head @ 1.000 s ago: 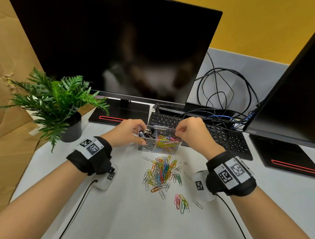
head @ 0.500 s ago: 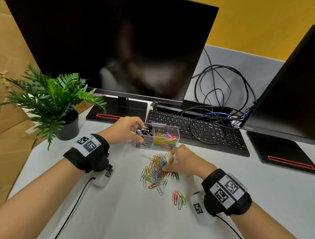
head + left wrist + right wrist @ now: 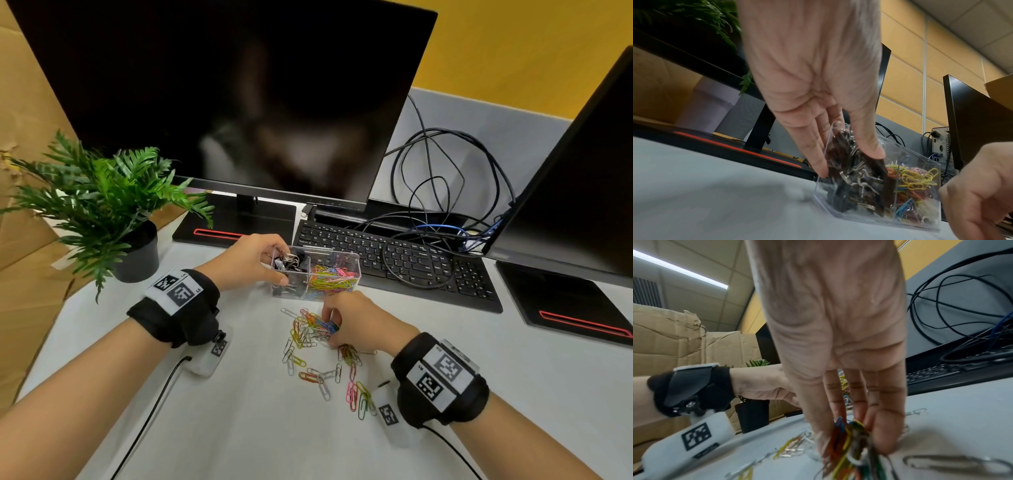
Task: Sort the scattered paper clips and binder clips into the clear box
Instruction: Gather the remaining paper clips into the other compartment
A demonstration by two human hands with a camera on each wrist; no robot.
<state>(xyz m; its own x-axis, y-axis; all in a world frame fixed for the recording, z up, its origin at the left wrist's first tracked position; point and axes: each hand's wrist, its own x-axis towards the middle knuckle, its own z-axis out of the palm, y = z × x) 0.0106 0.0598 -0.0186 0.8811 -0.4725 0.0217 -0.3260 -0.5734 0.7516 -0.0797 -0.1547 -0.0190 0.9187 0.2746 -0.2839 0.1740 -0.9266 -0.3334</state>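
The clear box [image 3: 354,265] stands on the white table in front of the keyboard. Its left compartment holds black binder clips [image 3: 291,262] and its right one coloured paper clips [image 3: 330,279]. My left hand [image 3: 250,263] grips the box's left end, thumb on the near wall [image 3: 871,151]. My right hand [image 3: 356,323] is down on the scattered paper clips [image 3: 308,335], and its fingers [image 3: 885,431] pinch a bunch of coloured clips [image 3: 846,446]. More loose clips [image 3: 356,394] lie nearer to me.
A potted fern [image 3: 102,212] stands at the left. A black keyboard [image 3: 404,260] with looped cables [image 3: 438,192] lies behind the box, under a large monitor [image 3: 239,102]. A second monitor [image 3: 589,178] stands at the right.
My right hand has come down from over the box to the pile on the table and closed its fingers on a bunch of clips. The left hand has kept its hold on the box.
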